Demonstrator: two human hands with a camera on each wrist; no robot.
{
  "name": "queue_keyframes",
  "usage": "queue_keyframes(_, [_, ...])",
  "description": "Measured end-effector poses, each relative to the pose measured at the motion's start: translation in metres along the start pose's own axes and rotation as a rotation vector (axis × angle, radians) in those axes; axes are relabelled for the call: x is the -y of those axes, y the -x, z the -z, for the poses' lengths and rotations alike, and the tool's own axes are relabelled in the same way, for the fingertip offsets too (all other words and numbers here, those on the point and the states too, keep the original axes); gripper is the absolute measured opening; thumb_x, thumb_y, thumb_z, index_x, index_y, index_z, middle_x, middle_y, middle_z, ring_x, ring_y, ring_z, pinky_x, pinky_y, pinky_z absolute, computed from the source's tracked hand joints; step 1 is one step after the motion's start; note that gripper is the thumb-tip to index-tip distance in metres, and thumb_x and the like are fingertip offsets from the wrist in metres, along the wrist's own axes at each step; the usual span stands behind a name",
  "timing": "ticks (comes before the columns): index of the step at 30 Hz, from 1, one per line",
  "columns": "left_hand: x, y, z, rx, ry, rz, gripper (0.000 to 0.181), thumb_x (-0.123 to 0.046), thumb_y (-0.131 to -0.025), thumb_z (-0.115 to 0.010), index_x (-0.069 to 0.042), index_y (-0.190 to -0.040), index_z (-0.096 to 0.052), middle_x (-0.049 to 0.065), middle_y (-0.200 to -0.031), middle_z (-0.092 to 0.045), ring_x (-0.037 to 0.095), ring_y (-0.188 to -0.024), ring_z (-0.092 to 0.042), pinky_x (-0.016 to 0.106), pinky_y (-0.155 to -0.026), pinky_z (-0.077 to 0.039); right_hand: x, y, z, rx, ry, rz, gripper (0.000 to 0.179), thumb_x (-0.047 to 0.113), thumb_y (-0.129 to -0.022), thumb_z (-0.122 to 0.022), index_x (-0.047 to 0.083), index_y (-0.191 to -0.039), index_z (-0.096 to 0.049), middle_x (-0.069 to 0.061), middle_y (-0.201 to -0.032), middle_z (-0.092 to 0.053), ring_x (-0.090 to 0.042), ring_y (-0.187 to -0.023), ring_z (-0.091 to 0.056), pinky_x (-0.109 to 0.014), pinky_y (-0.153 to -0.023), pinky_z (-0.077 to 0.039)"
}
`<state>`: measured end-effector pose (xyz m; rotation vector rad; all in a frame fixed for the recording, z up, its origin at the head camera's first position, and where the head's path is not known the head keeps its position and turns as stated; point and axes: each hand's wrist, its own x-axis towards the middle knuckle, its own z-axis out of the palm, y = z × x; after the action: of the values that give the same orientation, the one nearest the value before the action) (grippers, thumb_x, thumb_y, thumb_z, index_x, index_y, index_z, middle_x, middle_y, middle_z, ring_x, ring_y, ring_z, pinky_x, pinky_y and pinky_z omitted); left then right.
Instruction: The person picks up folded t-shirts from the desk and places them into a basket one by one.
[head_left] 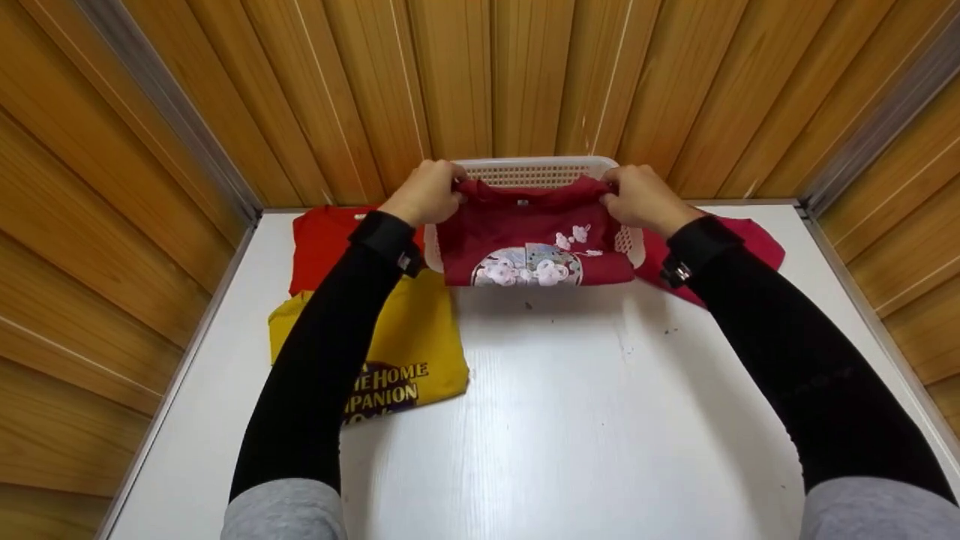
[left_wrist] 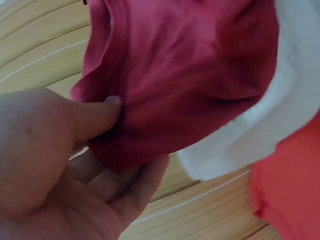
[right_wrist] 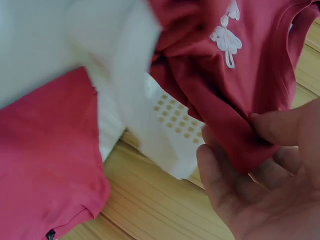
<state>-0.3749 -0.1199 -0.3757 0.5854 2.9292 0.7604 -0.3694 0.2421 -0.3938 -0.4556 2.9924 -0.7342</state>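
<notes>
A dark red shirt with white flower embroidery and a round patterned print hangs between both hands, over a white mesh basket. My left hand pinches its left shoulder near the collar; in the left wrist view the thumb lies on top of the cloth. On the other side, my right hand pinches the right shoulder, thumb above and fingers beneath the fabric. The shirt's lower edge overlaps the basket's front in the head view and hides most of its inside.
To the left, a folded yellow shirt with dark lettering lies in front of a folded red shirt. A crimson garment lies right of the basket, partly behind the right forearm. Wooden panels wall the white table at back and sides.
</notes>
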Motion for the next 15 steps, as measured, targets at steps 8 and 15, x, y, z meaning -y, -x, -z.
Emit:
queue_keyframes(8, [0.011,-0.007,-0.023,0.118,-0.014,0.066,0.027,-0.006,-0.105,-0.067,-0.001,-0.130,-0.077,0.019,-0.127,-0.077,0.026,-0.105,-0.066,0.040,-0.095,-0.056,-0.006,-0.005,-0.016,0.156,0.030,-0.015,0.027,0.006,-0.106,-0.060,-0.003,-0.126,-0.074,-0.027,-0.116,-0.071,-0.039,-0.106,-0.062,-0.053,-0.097,-0.057])
queue_keyframes(15, [0.009,-0.017,-0.031,0.091,-0.060,0.078,0.031,-0.003,-0.102,-0.063,0.001,-0.131,-0.075,0.019,-0.133,-0.075,0.029,-0.114,-0.068,0.045,-0.106,-0.057,-0.012,-0.008,-0.022,0.114,0.045,-0.022,0.031,0.004,-0.103,-0.056,-0.005,-0.128,-0.073,-0.028,-0.119,-0.072,-0.041,-0.106,-0.063,-0.057,-0.100,-0.057])
